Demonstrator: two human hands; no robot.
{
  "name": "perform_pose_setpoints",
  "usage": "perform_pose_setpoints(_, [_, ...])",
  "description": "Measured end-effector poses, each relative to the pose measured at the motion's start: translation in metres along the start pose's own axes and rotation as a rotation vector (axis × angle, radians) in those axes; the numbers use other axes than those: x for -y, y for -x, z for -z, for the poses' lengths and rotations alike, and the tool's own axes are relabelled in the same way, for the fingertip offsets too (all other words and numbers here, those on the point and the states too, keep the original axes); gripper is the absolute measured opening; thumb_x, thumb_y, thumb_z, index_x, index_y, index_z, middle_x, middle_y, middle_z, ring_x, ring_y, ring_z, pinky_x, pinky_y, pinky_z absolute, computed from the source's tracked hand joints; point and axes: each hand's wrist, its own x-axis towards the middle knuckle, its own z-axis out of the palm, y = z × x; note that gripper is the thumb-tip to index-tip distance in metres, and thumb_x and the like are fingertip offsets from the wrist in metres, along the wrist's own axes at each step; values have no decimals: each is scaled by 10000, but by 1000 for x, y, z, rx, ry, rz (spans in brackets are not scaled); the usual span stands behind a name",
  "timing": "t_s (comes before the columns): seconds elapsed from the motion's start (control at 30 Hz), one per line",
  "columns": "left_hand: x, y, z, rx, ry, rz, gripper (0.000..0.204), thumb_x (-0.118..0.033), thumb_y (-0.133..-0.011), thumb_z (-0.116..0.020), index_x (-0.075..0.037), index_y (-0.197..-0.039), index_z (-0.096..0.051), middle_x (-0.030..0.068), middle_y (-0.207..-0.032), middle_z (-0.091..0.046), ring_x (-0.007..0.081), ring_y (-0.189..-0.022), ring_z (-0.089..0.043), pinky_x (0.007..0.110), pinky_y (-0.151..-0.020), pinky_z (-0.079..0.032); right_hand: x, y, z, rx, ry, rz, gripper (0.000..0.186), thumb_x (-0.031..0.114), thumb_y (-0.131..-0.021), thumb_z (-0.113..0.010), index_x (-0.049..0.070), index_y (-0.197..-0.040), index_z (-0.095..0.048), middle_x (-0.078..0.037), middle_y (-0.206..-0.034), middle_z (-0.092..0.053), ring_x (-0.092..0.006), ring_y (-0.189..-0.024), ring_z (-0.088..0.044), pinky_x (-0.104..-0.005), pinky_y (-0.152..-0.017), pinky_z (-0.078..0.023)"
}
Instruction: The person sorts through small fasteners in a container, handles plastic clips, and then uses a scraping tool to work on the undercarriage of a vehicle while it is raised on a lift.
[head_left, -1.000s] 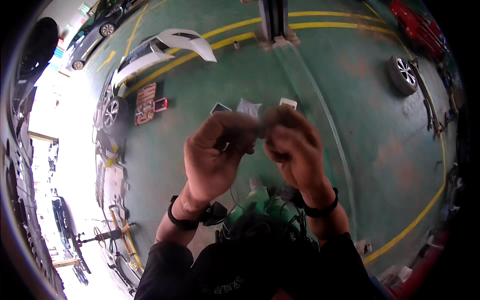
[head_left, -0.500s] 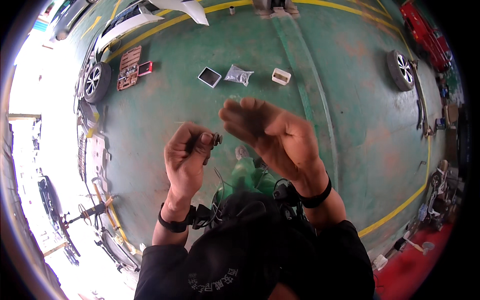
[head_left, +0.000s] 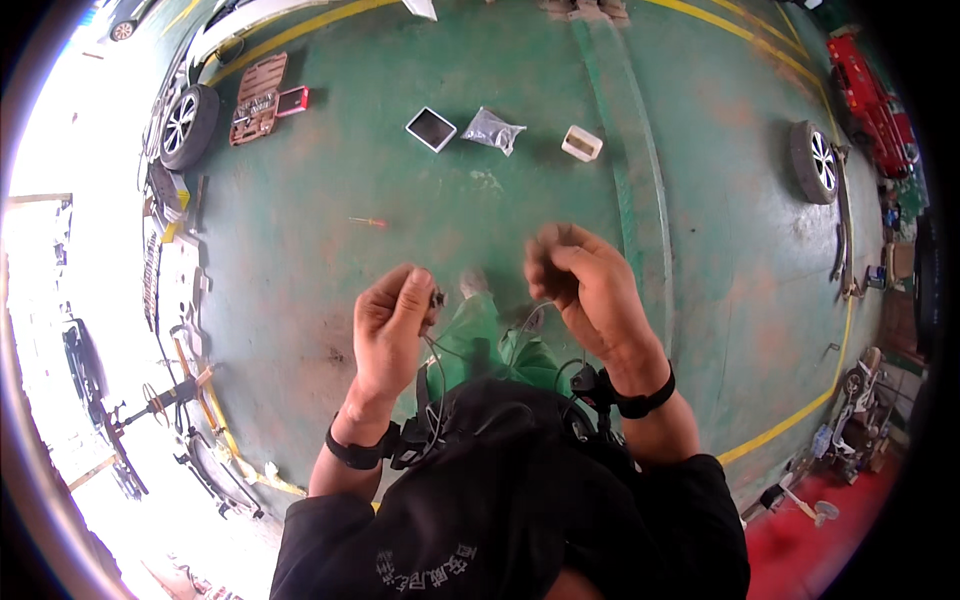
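- Clip (head_left: 436,298): small dark part, pinched by left hand (head_left: 390,325).
- Right hand (head_left: 585,290): at 3 o'clock, fingers curled, contents unclear.
- Bag (head_left: 492,128): on floor (head_left: 420,210), 12 o'clock.

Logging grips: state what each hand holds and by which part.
Left hand pinches a small dark part between thumb and fingertips; which end cannot be told. Right hand is curled, contents hidden.
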Motion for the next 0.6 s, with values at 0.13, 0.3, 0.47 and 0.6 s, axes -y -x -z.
perform_pose_setpoints(0.13, [35,-59,17,98,-96,92,375,-225,-1056,-534,-73,-716,-483,-60,-666,-451,34,-602,-351,226,-533,-283,-19,-47,4,-57,264,-107,162,164,-1007,-520,40,-975,-619,-19,-873,-595,-74,-710,-516,-222,-619,-422])
perform_pose_setpoints(0.3, [70,-139,34,160,-291,117,397,-236,-1052,-544,-43,-710,-482,-52,-644,-426,43,-618,-368,250,-540,-308,-40,-121,-2,75,491,-153,276,254,-1000,-633,26,-1149,-592,14,-938,-598,-31,-749,-480,-208,-625,-400])
perform_pose_setpoints(0.47, [100,-198,47,170,-239,283,368,-242,-1049,-556,-53,-738,-503,-59,-663,-433,35,-630,-357,243,-540,-304,-57,-191,7,-8,514,-306,298,241,-981,-677,21,-1165,-594,18,-952,-608,-36,-784,-505,-205,-663,-424])
perform_pose_setpoints(0.6, [126,-240,52,138,-162,401,310,-245,-1042,-575,-60,-796,-543,-61,-673,-462,29,-609,-377,229,-535,-315,-67,-248,17,-37,550,-234,225,216,-981,-664,22,-1084,-612,24,-890,-599,-33,-745,-494,-211,-629,-411])
